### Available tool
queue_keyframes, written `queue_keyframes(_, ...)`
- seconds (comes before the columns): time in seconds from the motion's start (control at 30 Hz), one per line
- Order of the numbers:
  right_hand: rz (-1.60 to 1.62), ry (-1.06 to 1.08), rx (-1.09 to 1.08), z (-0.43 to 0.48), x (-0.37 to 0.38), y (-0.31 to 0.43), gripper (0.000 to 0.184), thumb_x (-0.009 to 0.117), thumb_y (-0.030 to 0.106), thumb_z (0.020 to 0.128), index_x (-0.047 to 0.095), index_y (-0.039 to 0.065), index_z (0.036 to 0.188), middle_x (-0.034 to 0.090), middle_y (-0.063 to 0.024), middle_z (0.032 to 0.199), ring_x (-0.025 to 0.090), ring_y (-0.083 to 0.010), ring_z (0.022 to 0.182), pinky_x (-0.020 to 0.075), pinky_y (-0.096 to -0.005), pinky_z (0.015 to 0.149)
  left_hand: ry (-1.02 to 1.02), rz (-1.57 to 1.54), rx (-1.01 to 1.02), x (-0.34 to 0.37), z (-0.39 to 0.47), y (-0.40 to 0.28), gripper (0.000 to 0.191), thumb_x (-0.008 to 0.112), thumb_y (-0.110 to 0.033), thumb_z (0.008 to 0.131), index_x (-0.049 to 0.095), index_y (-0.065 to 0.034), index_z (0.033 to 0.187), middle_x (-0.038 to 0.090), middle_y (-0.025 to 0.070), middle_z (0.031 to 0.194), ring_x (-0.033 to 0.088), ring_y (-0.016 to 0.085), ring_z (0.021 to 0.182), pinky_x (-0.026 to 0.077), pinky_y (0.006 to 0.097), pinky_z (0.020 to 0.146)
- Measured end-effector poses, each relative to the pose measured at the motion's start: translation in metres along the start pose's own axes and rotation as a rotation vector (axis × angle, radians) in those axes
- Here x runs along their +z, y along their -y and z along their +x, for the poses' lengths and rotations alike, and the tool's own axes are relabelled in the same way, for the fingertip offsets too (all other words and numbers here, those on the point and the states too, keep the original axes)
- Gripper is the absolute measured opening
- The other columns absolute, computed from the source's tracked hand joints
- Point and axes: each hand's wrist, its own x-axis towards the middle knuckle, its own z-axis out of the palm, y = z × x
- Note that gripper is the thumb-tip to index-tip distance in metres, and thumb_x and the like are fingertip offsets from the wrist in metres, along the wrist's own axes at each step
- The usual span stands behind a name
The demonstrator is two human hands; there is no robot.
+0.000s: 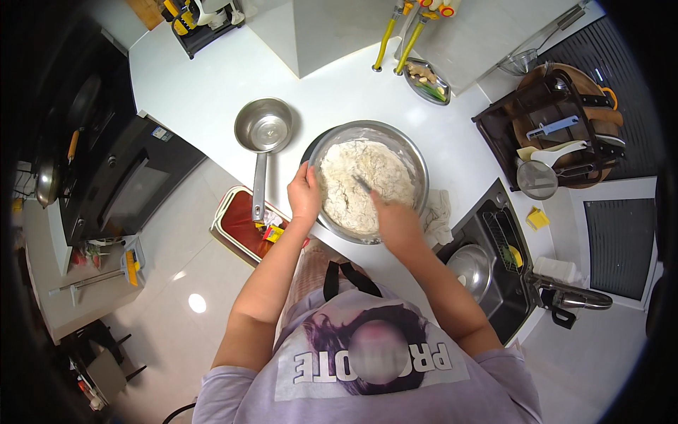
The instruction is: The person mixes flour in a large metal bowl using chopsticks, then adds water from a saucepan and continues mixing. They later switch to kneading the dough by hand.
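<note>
A wide stainless steel mixing bowl [422,170] stands on the white counter, holding a shaggy, lumpy mass of flour [365,209]. My left hand [305,194] grips the bowl's rim at its left side. Over the bowl's right front part, my right hand [398,225] is closed around a thin metal utensil [362,183]; its far end is in the flour, so its kind cannot be told. Left of the bowl sits a steel saucepan [264,127], its handle reaching toward the counter's front edge. Part of a dark round thing [312,148] shows beneath the bowl's left side.
A crumpled cloth [438,217] lies right of the bowl, beside the sink [490,312]. An oval plate [410,87] with ginger, garlic and scallion is behind. A dark rack [492,124] with boards and knives stands right. Below the left counter edge is a lined bin [238,204].
</note>
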Motion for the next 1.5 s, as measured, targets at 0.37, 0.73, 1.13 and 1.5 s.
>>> queue_keyframes(0.37, 0.082, 0.157, -0.086, -0.051, -0.026, 0.000, 0.042, 0.049, 0.010, 0.085, 0.055, 0.011, 0.127, 0.061, -0.0153, 0.076, 0.063, -0.0334, 0.067, 0.0488, -0.0440, 0.058, -0.023, 0.043, 0.012, -0.001, -0.002, -0.005, 0.035, 0.050, -0.022, 0.095, 0.061, 0.0040, 0.115, 0.067, 0.0252, 0.086, 0.067, 0.035, 0.077, 0.051, 0.0374, 0.072)
queue_keyframes(0.73, 0.124, 0.071, 0.076, 0.016, -0.031, 0.012, 0.034, 0.045, 0.010, 0.089, 0.058, 0.009, 0.120, 0.065, -0.0185, 0.082, 0.065, -0.0358, 0.076, 0.0505, -0.0467, 0.067, -0.039, 0.084, 0.006, -0.004, -0.005, -0.011, 0.038, 0.052, -0.029, 0.092, 0.063, 0.0017, 0.112, 0.065, 0.0261, 0.086, 0.065, 0.041, 0.082, 0.051, 0.0426, 0.074)
queue_keyframes(1.13, 0.424, 0.058, -0.015, 0.003, -0.019, 0.004, 0.031, 0.049, 0.018, 0.092, 0.060, 0.010, 0.120, 0.066, -0.0219, 0.083, 0.064, -0.0388, 0.079, 0.0496, -0.0473, 0.071, -0.023, 0.121, 0.002, -0.005, -0.004, -0.010, 0.036, 0.052, -0.028, 0.092, 0.064, -0.0012, 0.112, 0.065, 0.0255, 0.086, 0.064, 0.041, 0.081, 0.051, 0.0445, 0.073)
queue_keyframes(1.5, 0.663, -0.167, 0.195, 0.025, -0.003, -0.032, 0.028, 0.051, 0.014, 0.093, 0.062, 0.003, 0.116, 0.065, -0.0245, 0.096, 0.064, -0.0368, 0.088, 0.0498, -0.0389, 0.076, -0.035, 0.129, 0.013, -0.006, -0.005, -0.016, 0.036, 0.052, -0.029, 0.092, 0.064, -0.0008, 0.111, 0.066, 0.0236, 0.085, 0.065, 0.040, 0.081, 0.052, 0.0431, 0.074)
